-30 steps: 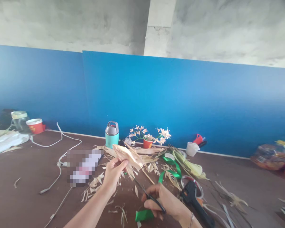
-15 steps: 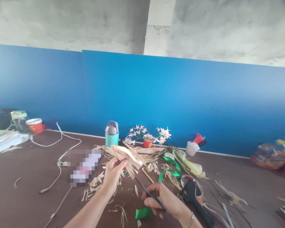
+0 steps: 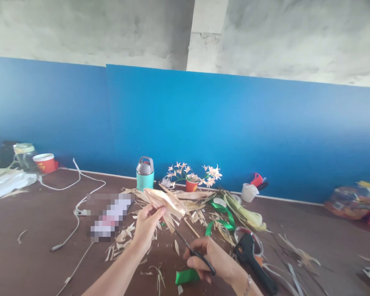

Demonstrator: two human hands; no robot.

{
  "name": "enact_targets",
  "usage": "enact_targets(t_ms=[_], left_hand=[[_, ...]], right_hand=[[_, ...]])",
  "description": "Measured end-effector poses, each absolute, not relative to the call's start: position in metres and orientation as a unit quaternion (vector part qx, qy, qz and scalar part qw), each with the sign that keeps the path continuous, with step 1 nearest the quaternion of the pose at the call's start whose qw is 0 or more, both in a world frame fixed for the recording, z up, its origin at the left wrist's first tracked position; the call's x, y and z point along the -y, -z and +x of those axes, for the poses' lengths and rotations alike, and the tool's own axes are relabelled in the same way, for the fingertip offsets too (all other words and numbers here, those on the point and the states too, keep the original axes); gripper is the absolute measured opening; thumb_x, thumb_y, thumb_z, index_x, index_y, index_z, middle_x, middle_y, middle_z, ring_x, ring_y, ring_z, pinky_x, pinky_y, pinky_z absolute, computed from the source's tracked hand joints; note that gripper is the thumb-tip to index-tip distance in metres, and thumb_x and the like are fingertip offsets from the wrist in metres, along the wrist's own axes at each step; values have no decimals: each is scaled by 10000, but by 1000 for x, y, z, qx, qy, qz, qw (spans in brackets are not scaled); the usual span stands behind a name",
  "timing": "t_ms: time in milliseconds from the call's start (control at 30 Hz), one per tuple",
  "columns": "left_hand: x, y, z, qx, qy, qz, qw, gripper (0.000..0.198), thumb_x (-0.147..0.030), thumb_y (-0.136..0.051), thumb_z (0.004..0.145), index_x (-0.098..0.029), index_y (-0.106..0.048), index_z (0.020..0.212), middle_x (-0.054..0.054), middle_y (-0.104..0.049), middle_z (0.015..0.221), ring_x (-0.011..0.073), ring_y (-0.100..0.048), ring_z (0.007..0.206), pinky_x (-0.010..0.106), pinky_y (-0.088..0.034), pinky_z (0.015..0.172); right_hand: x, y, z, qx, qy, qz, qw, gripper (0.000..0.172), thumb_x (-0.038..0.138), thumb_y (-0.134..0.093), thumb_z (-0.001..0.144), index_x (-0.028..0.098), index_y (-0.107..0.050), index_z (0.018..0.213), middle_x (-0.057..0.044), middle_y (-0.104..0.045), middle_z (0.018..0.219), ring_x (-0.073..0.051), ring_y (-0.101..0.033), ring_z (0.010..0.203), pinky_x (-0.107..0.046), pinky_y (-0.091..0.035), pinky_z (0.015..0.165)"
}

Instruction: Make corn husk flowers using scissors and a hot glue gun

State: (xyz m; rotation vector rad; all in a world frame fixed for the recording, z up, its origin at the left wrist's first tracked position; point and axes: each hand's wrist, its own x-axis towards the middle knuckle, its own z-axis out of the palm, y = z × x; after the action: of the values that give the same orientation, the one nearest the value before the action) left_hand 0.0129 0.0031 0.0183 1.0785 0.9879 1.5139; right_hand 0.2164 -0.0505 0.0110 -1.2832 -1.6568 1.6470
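Between the thumb and fingers of my left hand (image 3: 148,224) is a pale dried corn husk (image 3: 166,200), held up above the table. My right hand (image 3: 211,257) grips a pair of black-handled scissors (image 3: 189,248), its fingers in the handles. The blades point up and to the left, their tips at the lower edge of the husk. Husk scraps (image 3: 128,234) lie scattered below and around both hands. Close to my right hand, a green ribbon (image 3: 186,276) lies on the table.
A black glue gun (image 3: 254,261) rests at the right. Farther back stand a turquoise flask (image 3: 145,181), a red cup (image 3: 191,186) with husk flowers, a white tub (image 3: 249,192) and a bundle of pale strands (image 3: 245,211). A white cable (image 3: 77,218) runs along the left.
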Motion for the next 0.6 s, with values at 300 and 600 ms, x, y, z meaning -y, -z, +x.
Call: enact_targets(t_ms=[300, 600], left_hand=[[-3, -19, 14, -408, -623, 448, 495, 163, -303, -695, 656, -150, -662, 701, -17, -610, 604, 119, -519, 557, 204, -428, 528], [-3, -19, 13, -407, -622, 448, 497, 166, -306, -692, 656, -152, -667, 716, -13, -626, 619, 127, -535, 570, 212, -433, 539]], right_hand=[[50, -9, 216, 608, -592, -475, 232, 200, 250, -646, 685, 106, -650, 823, 50, -546, 444, -39, -407, 311, -133, -325, 304], [50, -8, 215, 623, -560, -494, 234, 140, 224, -625, 680, 118, -649, 768, 73, -480, 404, -31, -358, 298, -129, -272, 294]])
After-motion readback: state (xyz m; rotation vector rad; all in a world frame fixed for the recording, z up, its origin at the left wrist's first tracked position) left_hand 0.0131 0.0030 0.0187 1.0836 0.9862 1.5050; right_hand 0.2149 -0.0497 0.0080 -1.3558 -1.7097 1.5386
